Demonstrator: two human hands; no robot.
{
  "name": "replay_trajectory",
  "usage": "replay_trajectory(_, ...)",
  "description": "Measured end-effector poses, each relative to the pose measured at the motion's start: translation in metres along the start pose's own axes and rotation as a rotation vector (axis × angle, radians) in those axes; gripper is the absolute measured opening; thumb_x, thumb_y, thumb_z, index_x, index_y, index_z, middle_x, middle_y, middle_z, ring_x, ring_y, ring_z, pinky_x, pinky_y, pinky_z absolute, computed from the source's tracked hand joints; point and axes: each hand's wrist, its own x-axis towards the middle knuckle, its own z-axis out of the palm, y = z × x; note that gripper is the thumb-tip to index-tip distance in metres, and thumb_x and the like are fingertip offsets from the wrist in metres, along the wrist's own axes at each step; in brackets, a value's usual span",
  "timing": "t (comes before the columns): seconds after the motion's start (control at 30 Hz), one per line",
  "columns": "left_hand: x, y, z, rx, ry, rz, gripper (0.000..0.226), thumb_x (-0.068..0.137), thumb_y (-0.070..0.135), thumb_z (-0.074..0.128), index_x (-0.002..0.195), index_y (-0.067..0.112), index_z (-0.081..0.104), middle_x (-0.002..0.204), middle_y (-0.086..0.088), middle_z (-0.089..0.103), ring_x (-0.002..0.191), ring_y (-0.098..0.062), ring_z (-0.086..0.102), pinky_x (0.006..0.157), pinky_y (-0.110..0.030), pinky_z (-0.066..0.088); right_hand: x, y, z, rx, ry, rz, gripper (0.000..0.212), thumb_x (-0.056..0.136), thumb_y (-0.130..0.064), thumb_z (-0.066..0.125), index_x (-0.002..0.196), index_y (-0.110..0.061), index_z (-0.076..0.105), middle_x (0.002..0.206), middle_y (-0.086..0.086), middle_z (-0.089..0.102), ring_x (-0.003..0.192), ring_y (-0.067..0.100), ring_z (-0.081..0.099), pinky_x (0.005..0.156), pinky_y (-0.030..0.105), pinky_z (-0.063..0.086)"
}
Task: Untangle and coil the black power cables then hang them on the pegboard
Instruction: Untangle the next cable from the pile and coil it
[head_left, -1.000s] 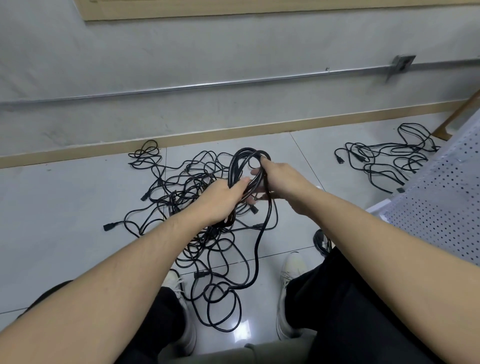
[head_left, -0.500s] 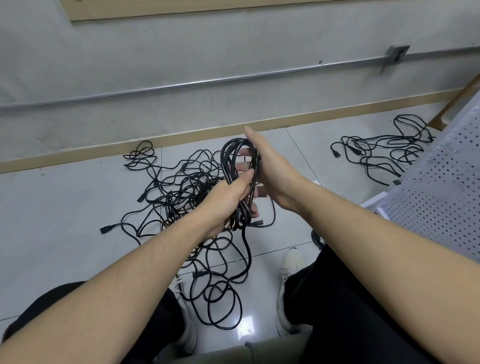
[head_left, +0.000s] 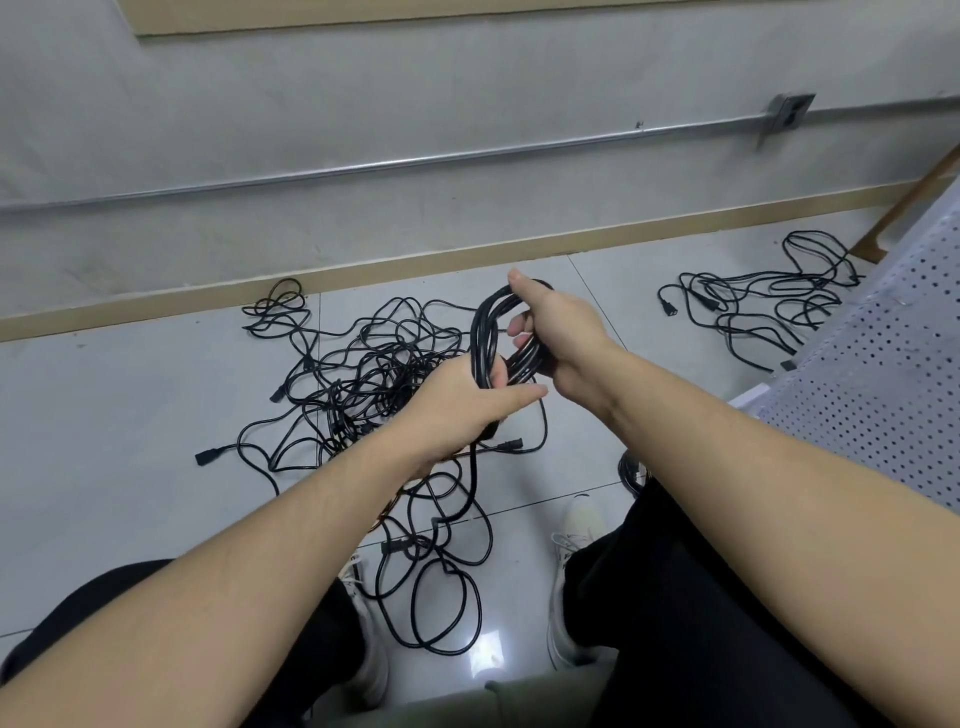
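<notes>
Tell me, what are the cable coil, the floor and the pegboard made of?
Coil: probably rubber or PVC sheath, matte black, bends softly. Floor: glazed tile, grout lines and a glare spot. Pegboard: pale perforated sheet, perhaps painted metal; unsure.

Tiled floor (head_left: 130, 415): tangled cable heap (head_left: 363, 379), second cable pile (head_left: 753, 306) well apart.

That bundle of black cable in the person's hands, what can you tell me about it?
The coil is several loops of thin black power cable, rubbery-looking, gathered into a long upright oval held above the floor tangle. The left hand holds its lower part, fingers wrapped round the strands. The right hand holds the upper right side, thumb over the top of the loop. A loose end trails down from the left hand's grip towards the floor, ending in a plug.
</notes>
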Motion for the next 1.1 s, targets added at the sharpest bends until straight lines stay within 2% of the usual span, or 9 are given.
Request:
replay_trajectory(0.17,-0.004,-0.005,0.000,-0.273,-0.025,-0.072,0.040,0.096,0.011,0.069,0.071,0.019,0.039,0.052,0.001,0.045,0.049,-0.018,0.048,0.048,-0.027,0.048,0.003,0.006,-0.002,-0.126,-0.172,0.083,0.062,0.096,-0.071,0.044,0.066,-0.020,0.062,0.080,0.001,0.069,0.062,0.015,0.063,0.061,0.026,0.049)
replay_trajectory(0.27,0.000,0.003,-0.006,-0.449,0.061,-0.056,0.038,0.099,0.012,0.065,0.074,0.022,0.038,0.060,0.002,0.051,0.051,-0.014,0.048,0.048,-0.029,0.050,0.002,0.015,0.000,0.010,-0.355,0.144,0.077,0.097,-0.076,0.016,0.096,-0.016,0.064,0.076,0.005,0.068,0.060,0.020,0.063,0.066,0.033,0.052)
replay_trajectory(0.4,0.006,0.013,-0.022,-0.705,0.222,-0.039,0.035,0.102,0.017,0.062,0.075,0.023,0.040,0.070,0.001,0.051,0.048,-0.011,0.047,0.045,-0.025,0.046,-0.002,0.030,0.006,-0.300,-0.581,0.170,0.055,0.103,-0.052,0.012,0.094,-0.020,0.056,0.076,0.001,0.068,0.070,0.020,0.063,0.082,0.041,0.039)
replay_trajectory(0.47,0.010,0.011,-0.032,-0.778,0.359,-0.050,0.032,0.100,0.019,0.064,0.076,0.024,0.044,0.070,0.003,0.055,0.048,-0.010,0.049,0.044,-0.025,0.047,-0.007,0.037,0.007,-0.466,-0.748,0.217,0.050,0.103,-0.047,0.015,0.105,-0.019,0.057,0.093,0.013,0.075,0.088,0.025,0.068,0.088,0.043,0.042)
replay_trajectory(0.53,0.014,0.008,-0.044,-0.843,0.483,-0.056,0.031,0.098,0.018,0.067,0.077,0.024,0.046,0.066,0.004,0.053,0.048,-0.010,0.048,0.043,-0.025,0.045,-0.014,0.041,0.008,-0.527,-0.842,0.258,0.045,0.107,-0.043,0.023,0.113,-0.014,0.057,0.080,0.014,0.071,0.082,0.026,0.069,0.097,0.045,0.048)
replay_trajectory(0.6,0.017,0.004,-0.055,-0.848,0.590,-0.066,0.028,0.096,0.019,0.071,0.077,0.026,0.051,0.065,0.004,0.053,0.046,-0.009,0.047,0.040,-0.022,0.041,-0.017,0.040,0.009,-0.525,-0.789,0.223,0.034,0.108,-0.039,0.038,0.101,-0.012,0.057,0.058,0.002,0.052,0.065,0.021,0.062,0.088,0.040,0.059)
replay_trajectory(0.67,0.018,0.000,-0.063,-0.745,0.667,-0.070,0.017,0.095,0.021,0.073,0.086,0.028,0.061,0.069,0.002,0.056,0.045,-0.011,0.048,0.040,-0.020,0.039,-0.017,0.034,0.007,-0.555,-0.697,0.150,0.030,0.106,-0.038,0.050,0.088,-0.014,0.056,0.054,-0.004,0.039,0.056,0.015,0.051,0.060,0.024,0.053)
replay_trajectory(0.87,0.029,-0.018,-0.073,-0.395,0.825,-0.126,0.007,0.094,0.023,0.072,0.097,0.029,0.073,0.068,0.002,0.055,0.043,-0.012,0.045,0.049,-0.029,0.045,-0.013,0.027,-0.007,-0.818,-0.623,-0.290,0.039,0.098,-0.032,0.066,0.069,-0.017,0.046,0.064,0.006,0.058,0.059,0.019,0.059,0.065,0.031,0.046)
replay_trajectory(1.1,0.021,-0.017,-0.053,-0.157,0.347,-0.245,0.035,0.098,0.054,0.060,0.099,0.022,0.073,0.067,0.002,0.049,0.051,-0.013,0.048,0.045,-0.026,0.043,-0.009,0.025,-0.010,-0.591,-0.487,-0.568,0.024,0.105,-0.025,0.054,0.088,-0.030,0.071,0.063,0.000,0.046,0.059,0.019,0.042,0.057,0.034,0.038)
